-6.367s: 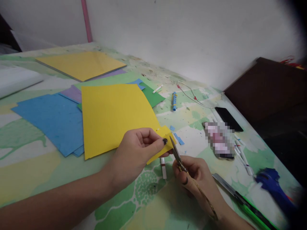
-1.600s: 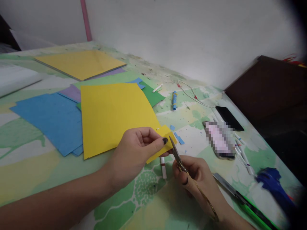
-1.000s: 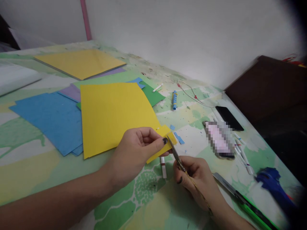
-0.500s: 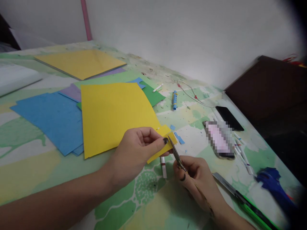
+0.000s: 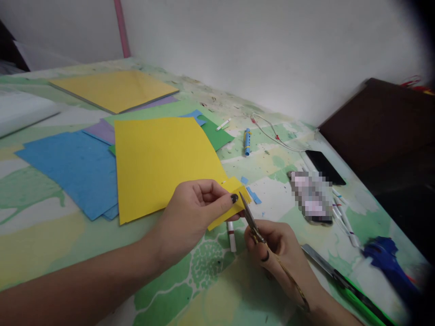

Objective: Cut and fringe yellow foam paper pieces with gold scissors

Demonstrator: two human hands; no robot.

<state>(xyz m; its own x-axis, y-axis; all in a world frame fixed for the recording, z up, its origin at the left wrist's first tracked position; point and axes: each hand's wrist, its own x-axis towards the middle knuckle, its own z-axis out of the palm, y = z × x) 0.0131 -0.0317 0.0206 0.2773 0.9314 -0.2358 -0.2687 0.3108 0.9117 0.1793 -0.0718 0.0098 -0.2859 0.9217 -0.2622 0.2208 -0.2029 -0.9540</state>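
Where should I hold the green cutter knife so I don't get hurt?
Probably by its green handle, coming from the picture's lower right: the cutter lies flat, its bare metal end pointing upper left, away from that side.

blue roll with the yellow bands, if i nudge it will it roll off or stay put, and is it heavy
The blue roll would probably roll if pushed from the side, since it looks cylindrical and lies lengthwise on the table. It is likely light, as it looks like rolled sheet material, close in colour to the blue sheets.
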